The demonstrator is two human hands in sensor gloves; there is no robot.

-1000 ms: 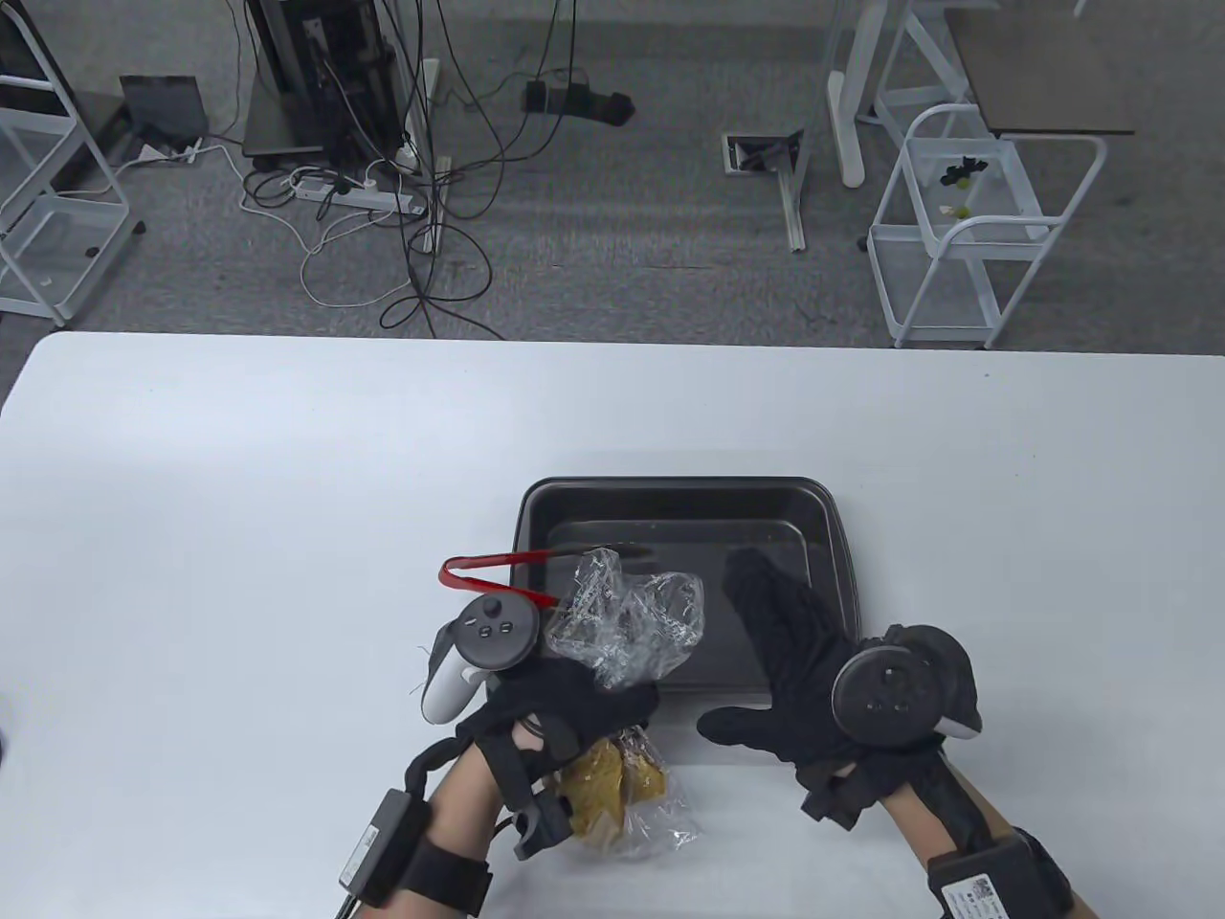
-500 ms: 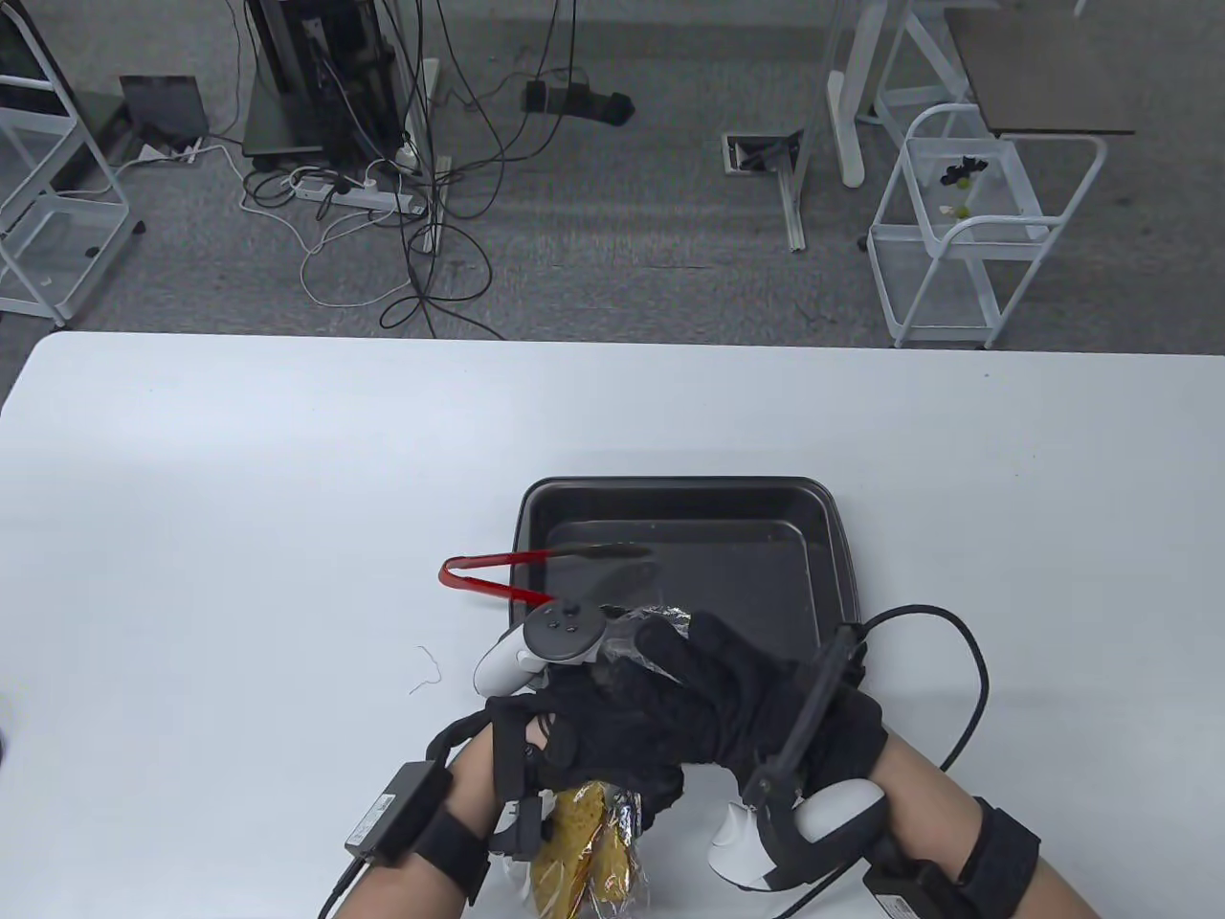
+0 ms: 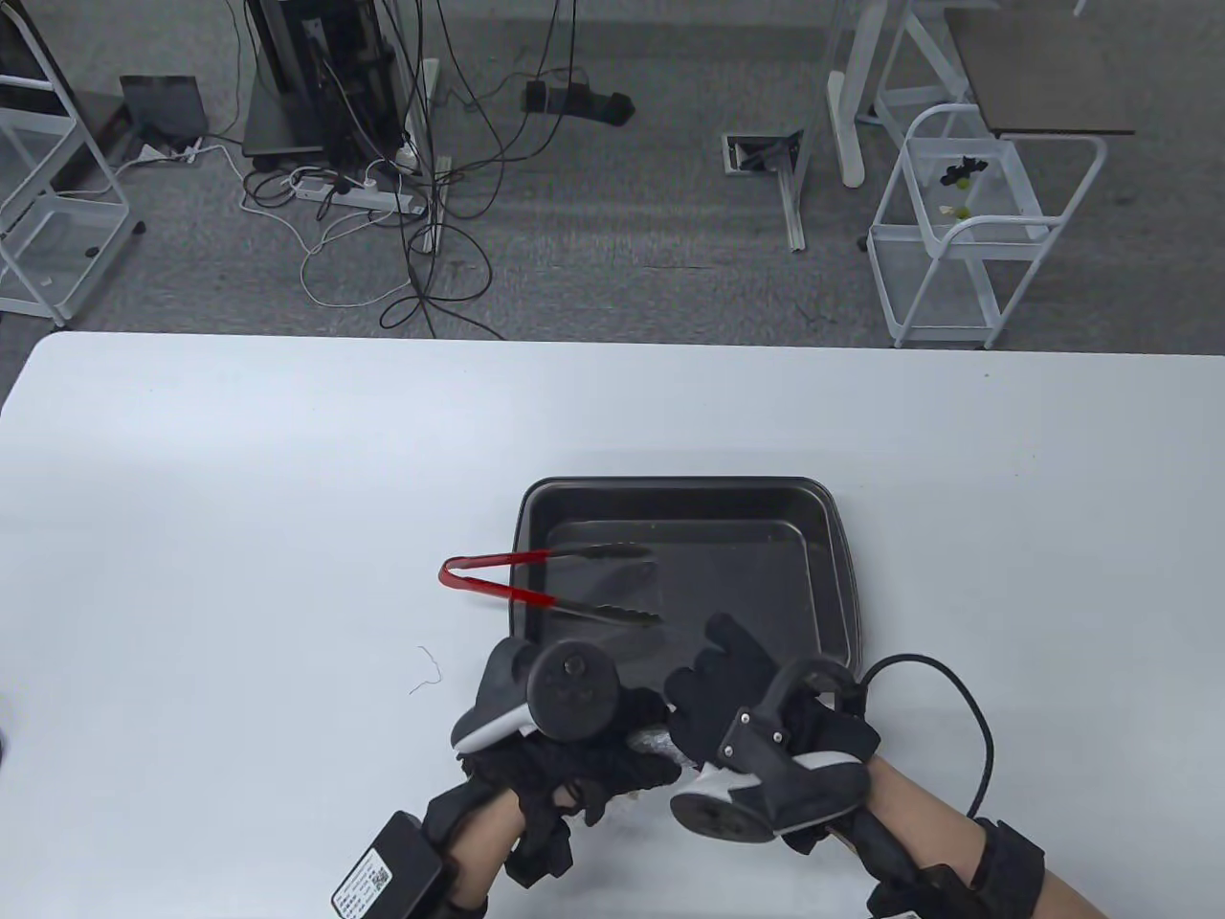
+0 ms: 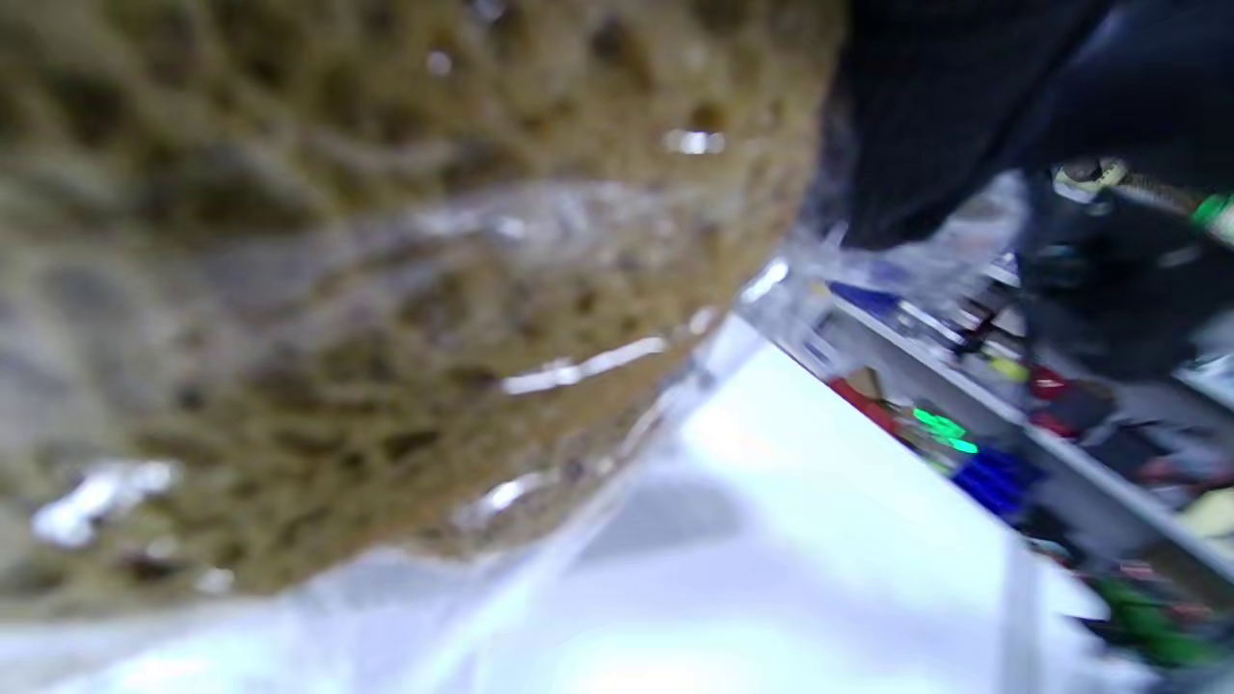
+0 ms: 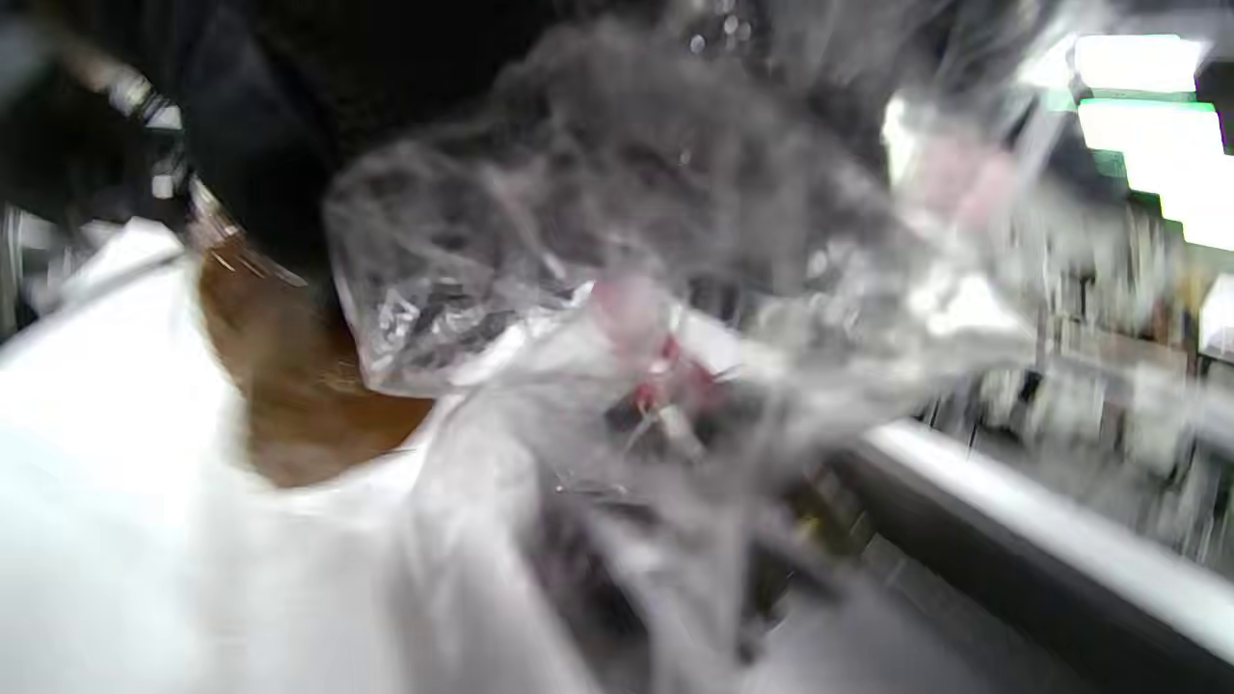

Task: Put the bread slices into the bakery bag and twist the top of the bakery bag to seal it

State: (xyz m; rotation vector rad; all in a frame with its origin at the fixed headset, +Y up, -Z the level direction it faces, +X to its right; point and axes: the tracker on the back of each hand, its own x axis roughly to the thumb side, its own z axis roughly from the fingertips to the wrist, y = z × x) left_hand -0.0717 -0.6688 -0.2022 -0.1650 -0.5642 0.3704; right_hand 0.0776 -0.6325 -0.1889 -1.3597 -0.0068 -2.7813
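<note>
Clear plastic of the bakery bag point(image 3: 656, 742) is seen as a small crinkled patch between the two gloved hands, just in front of the near rim of the dark baking tray point(image 3: 831, 536). The left hand point(image 3: 565, 766) is curled around the bag's neck, on the near left side of the tray. The right hand point(image 3: 742, 713) is closed on the same neck from the other side, its fingers point(image 3: 727, 651) bent over the plastic beside the tray's near edge. Brown, porous bread slices point(image 4: 366, 289) are shown pressed against the film in the left wrist view, held above the white table point(image 3: 239, 498). Bunched, blurred plastic fills the right wrist view. Red-handled tongs point(image 3: 536, 584) are laid across the tray's left rim, with their tips inside it.
</note>
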